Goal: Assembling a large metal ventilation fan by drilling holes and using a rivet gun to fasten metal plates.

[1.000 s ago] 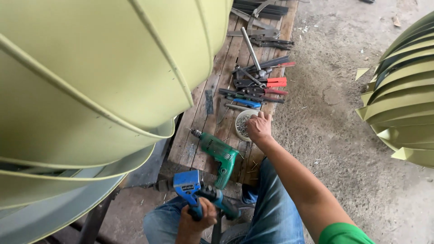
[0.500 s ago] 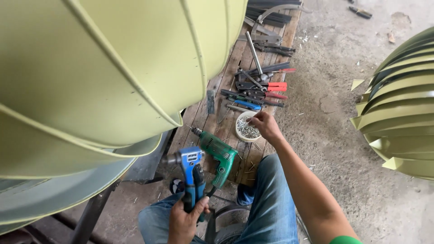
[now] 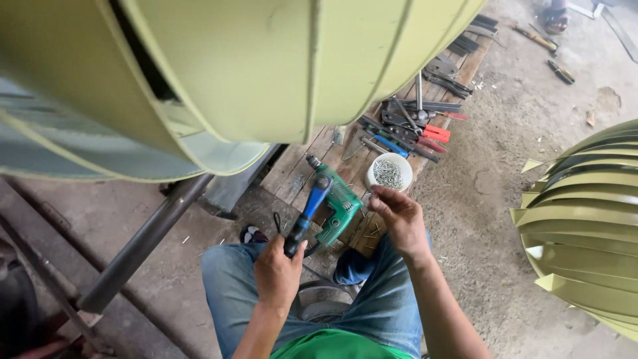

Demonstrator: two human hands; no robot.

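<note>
- The left hand is wrapping closed around the dark handle end of a blue riveter, which is angling up and away from the grip, over the knees.
- The riveter is looking stiff, metal and fairly heavy for its size; the rubbery handle where the hand is gripping seems the sound place to hold it, away from the nose.
- The right hand is hovering just right of that grip, fingers pinched narrow; something tiny may be between the fingertips, but I cannot tell.
- Just beyond the riveter's head, a green drill is lying on the plank pallet.
- Just past the right hand's fingertips, a white tub is sitting full of small rivets, light and easily spilled.
- Farther on, a heap of hand tools with red and blue grips is lying across the pallet.
- Overhead and left of both hands, a big pale green vent is looming; a second vent is standing well to the right.
</note>
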